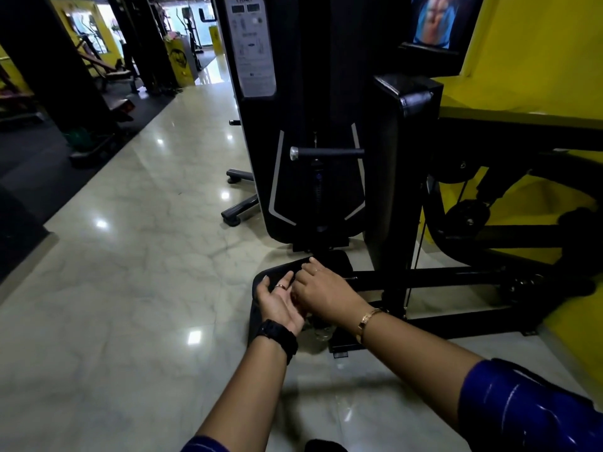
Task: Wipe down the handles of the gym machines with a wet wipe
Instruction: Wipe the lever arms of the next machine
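My left hand (279, 300) is turned palm-up and relaxed over a black curved pad (261, 280) low on the gym machine; it has a ring and a black watch. My right hand (321, 290), with a gold bracelet, lies palm-down beside it, its fingers stretched forward and touching the pad's far edge. No wet wipe shows; the space under my right palm is hidden. Above, a black handle bar (329, 153) with a silver end cap sticks out of the machine's black tower (313, 93).
Black frame bars (440, 275) run along the floor to the right, beside a yellow wall (538, 53). Something clear lies under my wrists (323, 334). Glossy marble floor (137, 256) opens to the left, with dark mats and other machines (107, 73) beyond.
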